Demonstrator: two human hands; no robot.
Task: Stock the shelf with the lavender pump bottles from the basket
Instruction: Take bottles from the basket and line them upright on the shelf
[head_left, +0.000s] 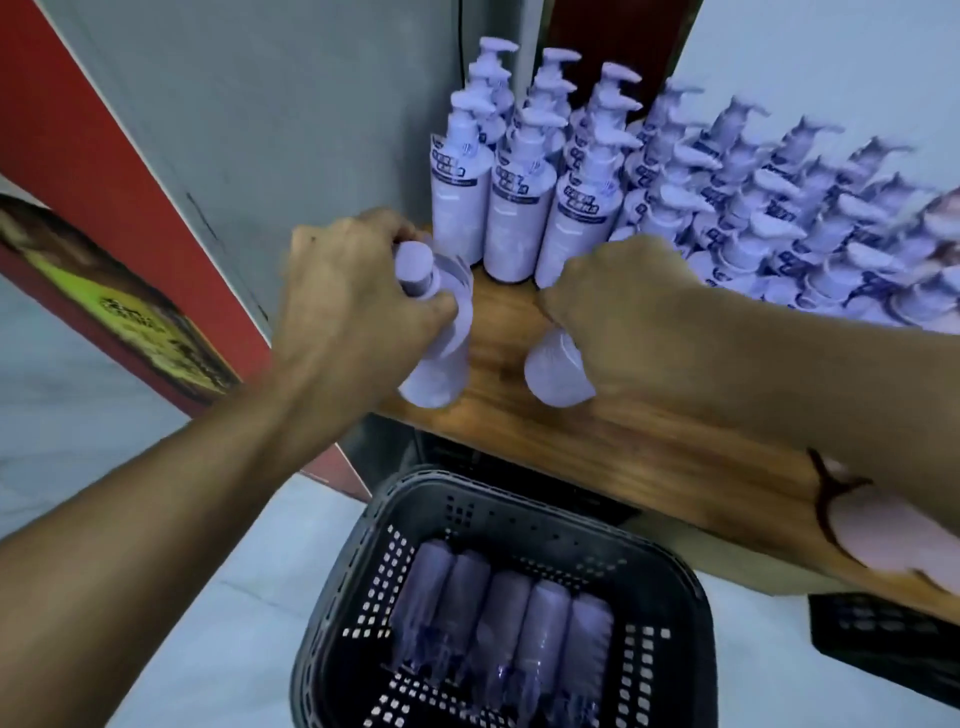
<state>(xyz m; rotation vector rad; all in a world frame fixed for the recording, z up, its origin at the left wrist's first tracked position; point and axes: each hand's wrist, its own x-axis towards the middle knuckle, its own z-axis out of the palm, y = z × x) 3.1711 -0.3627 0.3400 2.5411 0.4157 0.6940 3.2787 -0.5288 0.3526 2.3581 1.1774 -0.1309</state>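
Both hands, left (358, 291) and right (613, 312), each wrapped round a bottle (441, 332) over the shelf (597, 441), more down in the basket (670, 613); probably rigid, slick plastic, so best gripped mid-body, not the pump.

Shelf (519, 332) front strip bare between both hands; bottle rows (675, 171) block back and right.

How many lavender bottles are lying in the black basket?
5, lying side by side on the bottom of the black basket. More may be hidden underneath.
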